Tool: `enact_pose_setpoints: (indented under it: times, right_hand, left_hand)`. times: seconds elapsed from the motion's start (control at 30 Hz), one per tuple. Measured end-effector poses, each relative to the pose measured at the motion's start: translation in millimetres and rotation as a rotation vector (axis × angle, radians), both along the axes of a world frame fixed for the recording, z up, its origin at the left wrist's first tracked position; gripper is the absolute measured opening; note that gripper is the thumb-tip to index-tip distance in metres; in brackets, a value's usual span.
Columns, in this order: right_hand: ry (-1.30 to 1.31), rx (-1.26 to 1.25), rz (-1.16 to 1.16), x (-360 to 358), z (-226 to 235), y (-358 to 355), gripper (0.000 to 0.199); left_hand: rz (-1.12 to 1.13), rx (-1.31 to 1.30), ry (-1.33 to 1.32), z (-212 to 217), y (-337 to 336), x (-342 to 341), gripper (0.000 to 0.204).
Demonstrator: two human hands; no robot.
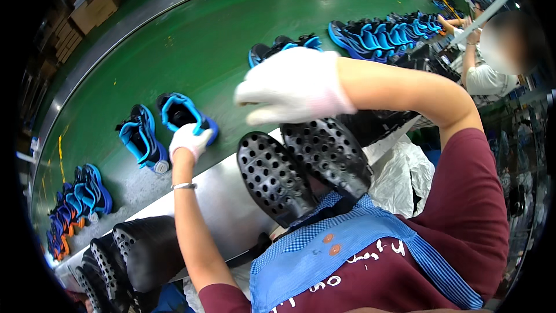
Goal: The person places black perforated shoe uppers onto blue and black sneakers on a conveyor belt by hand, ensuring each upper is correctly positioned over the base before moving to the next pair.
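While my left hand (189, 141) reached out over the green belt (197, 46), its gloved fingers were closed on the heel of a blue-and-black shoe (184, 113). That shoe sat on the belt just beside its mate (141, 138), both near the belt's steel edge (223, 197). My right hand (294, 88), also in a white glove, hung above two black perforated soles (304, 168) that leaned against my blue apron (347, 255); its fingers were loosely curled and held nothing that I could see. More black soles (130, 258) were stacked at my lower left. Farther along the belt lay a pair of blue shoes (284, 45), and past them a long row (382, 36). Another small group (78, 206) sat at the far left. Across at the right, another person (483, 61) worked at the row.
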State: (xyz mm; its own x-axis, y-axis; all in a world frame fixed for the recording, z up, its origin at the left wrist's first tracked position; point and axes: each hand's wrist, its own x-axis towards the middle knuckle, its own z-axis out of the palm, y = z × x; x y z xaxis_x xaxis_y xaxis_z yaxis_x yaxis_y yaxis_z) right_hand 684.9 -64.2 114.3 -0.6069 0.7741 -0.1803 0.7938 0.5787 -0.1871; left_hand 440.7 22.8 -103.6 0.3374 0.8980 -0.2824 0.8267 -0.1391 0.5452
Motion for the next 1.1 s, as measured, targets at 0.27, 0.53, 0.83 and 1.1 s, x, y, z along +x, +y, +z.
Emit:
enact_pose_setpoints:
  times: [0.27,0.53,0.83,1.1]
  right_hand:
    - [0.082,0.324,-0.483,145.6,29.7,-115.8,0.024]
    - [-0.046,0.138,-0.695,177.8,-3.8,-183.2,0.048]
    - [0.09,0.151,-0.795,196.2,-22.1,-187.1,0.043]
    - [0.043,0.179,-0.765,200.3,-23.6,-184.0,0.045]
  left_hand:
    - [0.222,0.628,0.478,12.9,-14.6,-19.1,0.06]
    - [-0.371,0.475,-0.124,57.9,-13.7,63.5,0.051]
    - [-0.716,-0.009,-0.299,59.8,13.7,171.3,0.056]
    - [-0.836,0.009,-0.263,21.4,25.0,202.0,0.054]
